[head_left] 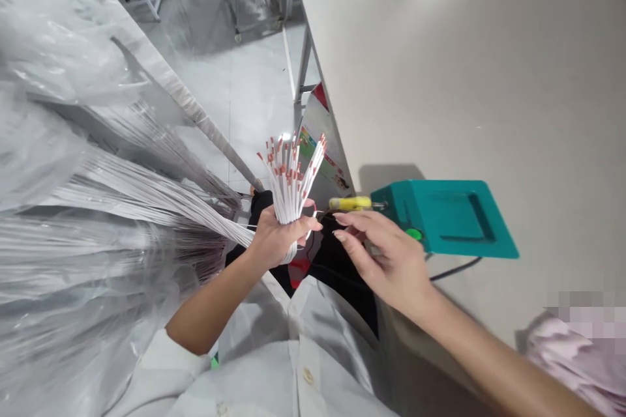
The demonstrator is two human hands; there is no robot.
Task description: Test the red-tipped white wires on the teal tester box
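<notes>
Left hand (276,238) fingers clenched round wire bundle (292,189); right hand (386,260), grip unclear, by yellow nozzle (350,203) of green machine (447,218) at table (489,78) edge: probably best to feed one wire straight.

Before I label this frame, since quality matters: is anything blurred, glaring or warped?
Head view: the wide lens bows the table edge; the plastic sheeting at left glares and smears; a pixelated patch sits lower right; the teal box casts a soft shadow; left hand, wire bundle and right hand are sharp.
</notes>
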